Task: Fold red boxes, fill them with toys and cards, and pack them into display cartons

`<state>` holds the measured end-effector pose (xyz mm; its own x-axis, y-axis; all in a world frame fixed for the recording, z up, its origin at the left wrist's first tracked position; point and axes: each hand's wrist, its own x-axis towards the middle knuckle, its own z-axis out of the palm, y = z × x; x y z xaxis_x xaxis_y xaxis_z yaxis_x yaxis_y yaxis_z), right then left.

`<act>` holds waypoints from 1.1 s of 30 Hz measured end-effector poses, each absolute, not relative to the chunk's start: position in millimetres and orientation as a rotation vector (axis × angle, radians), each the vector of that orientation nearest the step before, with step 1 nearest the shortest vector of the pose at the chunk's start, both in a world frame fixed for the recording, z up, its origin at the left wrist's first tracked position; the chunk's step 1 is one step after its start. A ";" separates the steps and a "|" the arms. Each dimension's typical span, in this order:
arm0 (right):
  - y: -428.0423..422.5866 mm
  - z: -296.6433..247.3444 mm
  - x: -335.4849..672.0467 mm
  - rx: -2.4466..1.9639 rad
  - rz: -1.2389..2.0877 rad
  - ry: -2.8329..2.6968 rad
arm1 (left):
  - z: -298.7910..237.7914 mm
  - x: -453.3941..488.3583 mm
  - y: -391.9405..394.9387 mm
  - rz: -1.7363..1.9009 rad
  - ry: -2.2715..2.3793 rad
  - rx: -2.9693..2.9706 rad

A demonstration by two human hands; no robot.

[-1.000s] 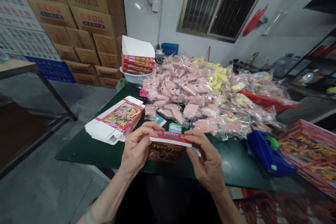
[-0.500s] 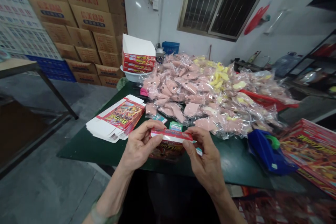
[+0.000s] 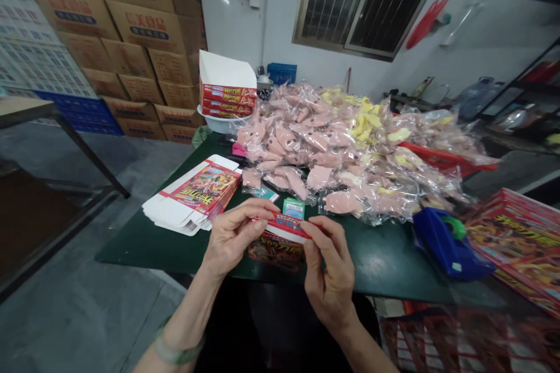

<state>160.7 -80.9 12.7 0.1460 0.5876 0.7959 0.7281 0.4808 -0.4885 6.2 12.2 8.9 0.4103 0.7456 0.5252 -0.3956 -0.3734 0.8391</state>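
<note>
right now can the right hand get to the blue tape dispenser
Probably yes, though the right hand is pinching the red printed carton and would have to let go first. Only the green table top seems to lie between it and the blue tape dispenser.

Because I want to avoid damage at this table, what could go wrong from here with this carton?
The printed paperboard carton is pinched between the left hand and right hand, so its thin board could crease or tear. The small green packet sits close by and might get knocked. The loose clear bags of pink pieces could slide toward the hands.
</note>
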 end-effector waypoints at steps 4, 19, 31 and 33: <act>-82.8 23.0 165.9 -1.255 -0.067 -1.542 | 9.9 5.9 11.6 1.267 0.327 1.576; -87.1 -2.8 165.2 -1.217 -0.217 -1.615 | 4.0 10.3 9.6 1.338 0.298 1.530; -88.1 -6.1 220.8 -1.420 -0.115 -1.419 | -0.5 23.3 -15.9 1.714 0.849 1.799; -105.6 -5.9 271.0 -1.645 -0.197 -1.137 | -7.1 24.4 -16.1 1.667 0.933 1.691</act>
<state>271.0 -105.6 -5.9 0.5300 0.5715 0.6265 0.7489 0.0312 -0.6620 24.4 -16.1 -7.1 -0.0265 0.8074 0.5894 0.0806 -0.5860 0.8063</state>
